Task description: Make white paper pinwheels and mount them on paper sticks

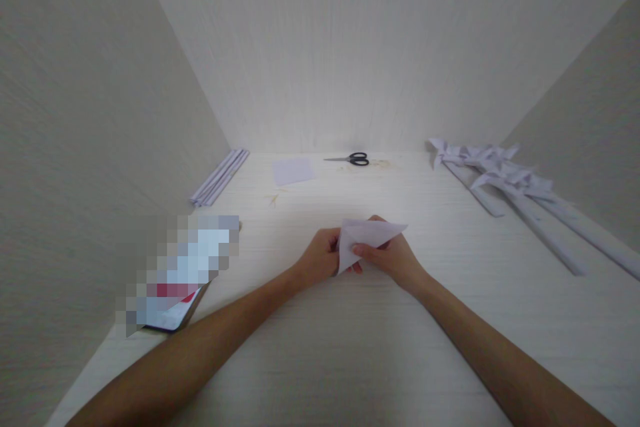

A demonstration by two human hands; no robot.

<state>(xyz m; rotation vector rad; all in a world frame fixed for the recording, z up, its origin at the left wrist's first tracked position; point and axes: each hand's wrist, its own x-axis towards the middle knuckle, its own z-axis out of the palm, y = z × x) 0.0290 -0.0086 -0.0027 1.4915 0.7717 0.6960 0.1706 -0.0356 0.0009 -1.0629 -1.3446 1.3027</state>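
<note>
A sheet of white paper (370, 232), folded into a triangle, is held up over the middle of the table. My right hand (393, 255) grips it from the right, its thumb lying across the near face and its other fingers mostly behind the paper. At the paper's left edge, my left hand (323, 255) is closed with bent fingers. Part of that edge seems pinched there, though the fingertips are partly hidden.
Black-handled scissors (357, 159) and a flat paper square (293, 171) lie near the back wall. Rolled paper sticks (220, 177) rest at back left, a phone (173, 317), partly blurred out, at left. Paper pinwheels on sticks (515, 173) lie at right. Small scraps (274, 199) dot the table.
</note>
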